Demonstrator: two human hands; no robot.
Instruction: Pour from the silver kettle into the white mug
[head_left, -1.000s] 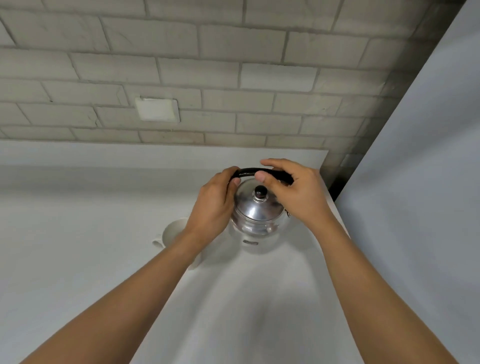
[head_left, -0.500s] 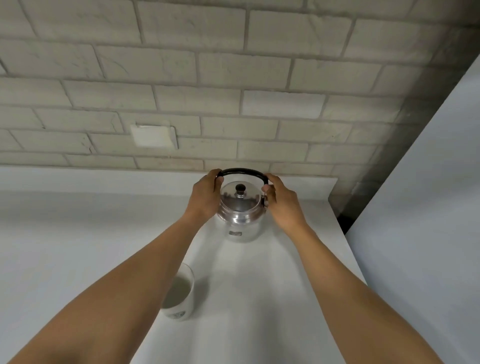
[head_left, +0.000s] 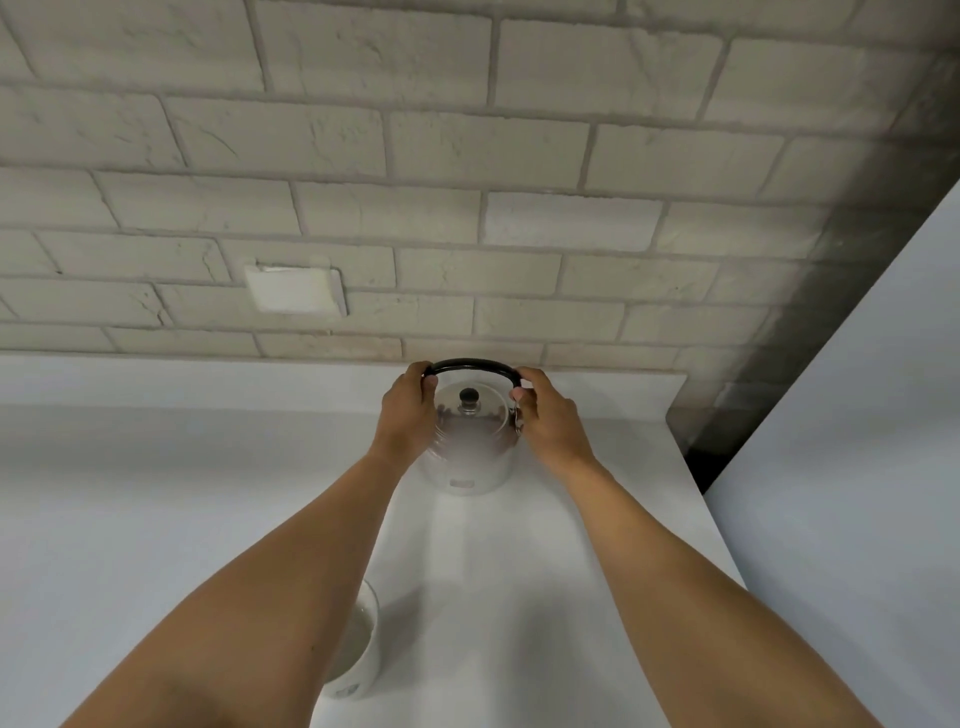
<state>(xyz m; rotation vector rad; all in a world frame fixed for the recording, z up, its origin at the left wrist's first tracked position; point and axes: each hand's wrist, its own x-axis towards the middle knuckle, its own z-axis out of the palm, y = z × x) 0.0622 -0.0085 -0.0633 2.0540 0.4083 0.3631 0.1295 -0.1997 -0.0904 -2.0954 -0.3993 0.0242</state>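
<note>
The silver kettle (head_left: 470, 447) stands upright at the frame's centre on the white tabletop (head_left: 156, 519), near the brick wall (head_left: 467, 156). Both hands clasp its black handle (head_left: 470, 364): left hand (head_left: 408, 415) at one end, right hand (head_left: 550, 421) at the other. The white mug (head_left: 356, 654) sits lower centre, partly hidden by the left forearm.

A pale brick wall (head_left: 467, 156) with a white blank plate (head_left: 295, 289) rises behind the white tabletop (head_left: 130, 493); a smooth grey panel (head_left: 857, 441) stands right.
</note>
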